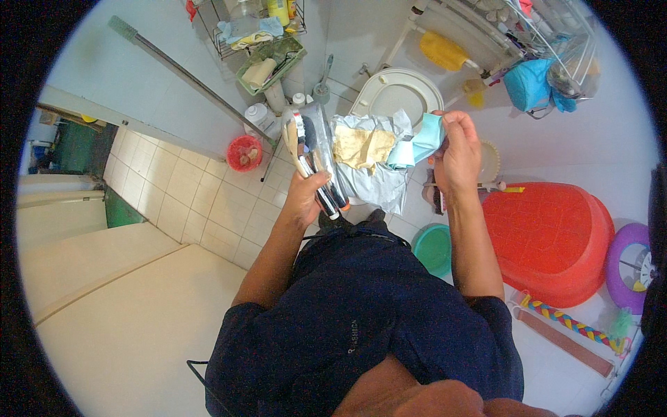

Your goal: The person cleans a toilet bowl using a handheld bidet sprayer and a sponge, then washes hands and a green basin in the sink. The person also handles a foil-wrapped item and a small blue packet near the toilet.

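Note:
My left hand (pixel 306 194) grips several slim black-and-white handled tools (pixel 325 200), whose exact kind I cannot tell. A clear plastic sleeve (pixel 322 130) and a beige piece (pixel 292 139) stand up above that hand with them. My right hand (pixel 459 148) pinches the upper end of a pale teal strip (pixel 429 133), which looks like cloth or paper and is partly curled. Between my hands lie a crumpled yellowish sheet (pixel 357 146) and, beneath it, a wrinkled silver-grey plastic sheet (pixel 383 190). What supports these sheets is mostly hidden.
Behind the sheets is a toilet seat (pixel 435 94). A red bin (pixel 244 154) and a long-handled brush (pixel 190 87) are at left. At right are a green basin (pixel 432 253), a large red plastic tub (pixel 547 234) and a purple-rimmed wheel (pixel 617 266). Wire shelves hang above.

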`<control>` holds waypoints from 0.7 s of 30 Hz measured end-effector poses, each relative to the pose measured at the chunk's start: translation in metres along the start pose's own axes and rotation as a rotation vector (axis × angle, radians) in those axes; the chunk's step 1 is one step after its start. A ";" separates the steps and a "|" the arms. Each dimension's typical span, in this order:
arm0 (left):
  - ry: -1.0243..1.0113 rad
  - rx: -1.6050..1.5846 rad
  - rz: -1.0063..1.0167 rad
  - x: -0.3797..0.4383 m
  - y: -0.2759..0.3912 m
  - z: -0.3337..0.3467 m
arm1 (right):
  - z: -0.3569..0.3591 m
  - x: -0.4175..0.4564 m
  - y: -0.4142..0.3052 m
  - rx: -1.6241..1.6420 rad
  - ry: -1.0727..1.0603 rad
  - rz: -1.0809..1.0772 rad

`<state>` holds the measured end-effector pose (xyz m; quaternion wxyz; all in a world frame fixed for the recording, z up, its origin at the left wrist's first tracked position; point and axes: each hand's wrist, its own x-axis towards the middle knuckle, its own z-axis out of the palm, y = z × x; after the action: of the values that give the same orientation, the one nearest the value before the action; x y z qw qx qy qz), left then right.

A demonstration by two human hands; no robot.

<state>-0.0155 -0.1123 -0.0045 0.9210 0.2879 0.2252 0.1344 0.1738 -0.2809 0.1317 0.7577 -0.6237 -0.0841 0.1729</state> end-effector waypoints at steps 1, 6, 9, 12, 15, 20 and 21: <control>-0.014 -0.009 -0.032 0.000 0.000 -0.002 | 0.001 -0.001 -0.001 -0.013 0.010 0.003; -0.032 -0.055 -0.065 0.003 -0.010 -0.014 | -0.007 -0.011 0.002 -0.280 -0.162 -0.162; -0.006 -0.103 0.029 0.002 -0.012 -0.003 | -0.017 -0.013 0.006 -0.443 -0.342 -0.310; -0.006 -0.090 0.079 0.000 -0.008 0.001 | -0.012 -0.020 -0.003 -0.774 -0.428 -0.472; -0.049 -0.080 0.090 0.000 -0.006 0.000 | -0.009 -0.023 0.004 -0.828 -0.407 -0.504; -0.028 -0.064 0.151 0.003 -0.009 -0.005 | -0.001 -0.023 0.006 -1.055 -0.367 -0.743; -0.035 -0.054 0.172 0.002 -0.009 -0.005 | 0.002 -0.025 0.003 -1.100 -0.361 -0.762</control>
<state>-0.0148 -0.1163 -0.0145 0.9174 0.2836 0.1796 0.2138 0.1495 -0.2877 0.1309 0.3133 -0.8057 -0.4975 -0.0723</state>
